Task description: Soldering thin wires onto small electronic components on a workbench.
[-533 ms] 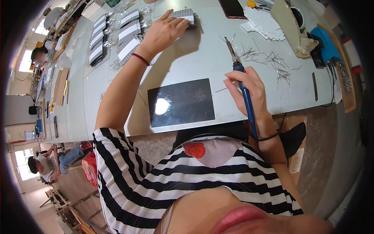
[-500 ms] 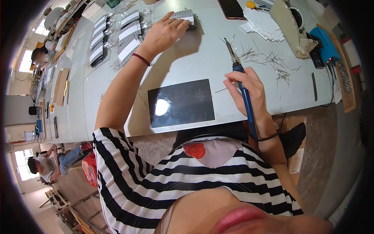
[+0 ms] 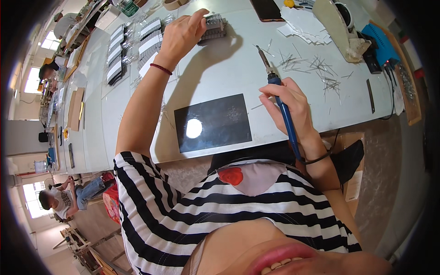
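My right hand grips a soldering iron by its blue handle, its metal tip pointing up and away over the table. At the far side, my left hand is just left of a stack of dark grey striped strips. Its index finger stretches out and the thumb is apart from it; I see nothing between them, though the other fingertips are partly hidden. Between my forearms, a dark rectangular plate lies near the table's front edge, reflecting a bright light.
More strip stacks with white bands lie at the left. Thin metal pins are scattered at the right, below white paper pieces. A phone, a blue box with cables and a thin dark bar lie around.
My left hand has drawn left off the strip stack, whose top shows grey now instead of a white band. My right hand and the soldering iron have barely moved.
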{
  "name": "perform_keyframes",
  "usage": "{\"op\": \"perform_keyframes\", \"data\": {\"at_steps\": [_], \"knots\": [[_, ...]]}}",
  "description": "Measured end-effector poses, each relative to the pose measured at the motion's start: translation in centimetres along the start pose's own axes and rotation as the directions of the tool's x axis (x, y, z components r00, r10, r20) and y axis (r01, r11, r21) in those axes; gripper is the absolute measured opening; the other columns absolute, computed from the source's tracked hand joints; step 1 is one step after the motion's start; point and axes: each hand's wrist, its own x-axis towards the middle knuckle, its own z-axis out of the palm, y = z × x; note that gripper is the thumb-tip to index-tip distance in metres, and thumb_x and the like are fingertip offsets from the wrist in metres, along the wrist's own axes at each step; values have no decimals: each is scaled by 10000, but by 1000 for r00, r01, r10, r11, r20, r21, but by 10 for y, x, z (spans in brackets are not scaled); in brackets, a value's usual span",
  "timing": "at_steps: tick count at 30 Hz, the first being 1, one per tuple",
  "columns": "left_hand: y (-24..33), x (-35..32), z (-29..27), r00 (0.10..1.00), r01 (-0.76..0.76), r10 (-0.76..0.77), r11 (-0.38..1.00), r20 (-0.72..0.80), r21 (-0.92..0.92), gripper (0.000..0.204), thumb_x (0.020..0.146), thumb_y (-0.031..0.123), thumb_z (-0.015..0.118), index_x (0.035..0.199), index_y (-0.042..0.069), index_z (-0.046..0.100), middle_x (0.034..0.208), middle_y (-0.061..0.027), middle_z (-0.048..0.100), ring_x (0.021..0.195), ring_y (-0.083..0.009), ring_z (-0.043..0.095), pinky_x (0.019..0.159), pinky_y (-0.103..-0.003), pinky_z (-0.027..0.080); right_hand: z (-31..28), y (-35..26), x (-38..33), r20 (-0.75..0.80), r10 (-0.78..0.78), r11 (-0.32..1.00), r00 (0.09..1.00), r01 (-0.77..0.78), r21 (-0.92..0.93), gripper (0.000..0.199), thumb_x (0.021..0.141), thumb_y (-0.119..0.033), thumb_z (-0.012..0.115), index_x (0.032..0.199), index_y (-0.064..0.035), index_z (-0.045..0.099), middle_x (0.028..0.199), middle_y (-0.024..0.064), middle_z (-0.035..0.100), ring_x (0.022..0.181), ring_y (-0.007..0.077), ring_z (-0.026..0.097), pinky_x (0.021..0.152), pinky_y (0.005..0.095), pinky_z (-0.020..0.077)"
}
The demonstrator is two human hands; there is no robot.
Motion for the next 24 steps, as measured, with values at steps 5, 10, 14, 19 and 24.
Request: {"op": "perform_keyframes", "data": {"at_steps": [5, 10, 14, 19, 24], "knots": [[6, -6, 1, 986, -164, 164, 986, 1, -27, 219, 874, 130, 677, 1079, 108, 605, 726, -50, 664, 677, -231, 683, 569, -326, 551, 1, -1, 1, -9, 10, 1000, 1000, -10, 1, 251, 778, 33, 754, 998, -54, 670, 757, 89, 663, 746, 260, 614, 636, 330, 488], [6, -22, 9, 966, -258, 259, 964, 0, -61, 366, 833, 154, 747, 1173, 104, 623, 862, -56, 705, 786, -242, 697, 664, -345, 574, 2, -2, 0, -1, 11, 1000, 1000, -11, 2, 248, 776, 6, 759, 992, -85, 676, 723, 82, 649, 745, 269, 622, 642, 340, 494], [0, -26, 0, 997, -3, 14, 990, 81, -139, 577, 774, 306, 807, 1263, 80, 602, 1105, -139, 691, 1067, -314, 648, 894, -401, 544, 1, 0, -1, 13, 8, 1000, 1000, -8, 10, 274, 775, 50, 753, 1012, -54, 664, 747, 90, 656, 736, 250, 603, 627, 320, 480], [-19, -35, -12, 969, 62, -30, 990, 245, -124, 674, 766, 312, 815, 1348, 77, 570, 1225, -111, 672, 1220, -328, 576, 1021, -415, 485, 2, 2, -2, 29, -22, 1000, 999, 21, 12, 293, 774, 92, 752, 1024, -22, 651, 784, 102, 676, 731, 239, 596, 625, 306, 474], [-30, -46, -10, 939, 6, 30, 995, 341, -104, 622, 829, 343, 785, 1366, 110, 575, 1277, -98, 657, 1235, -320, 569, 1026, -412, 488, 3, 1, -1, 28, -42, 999, 999, 42, 18, 298, 772, 92, 757, 1026, -20, 649, 791, 107, 679, 733, 239, 600, 626, 302, 475]]}}
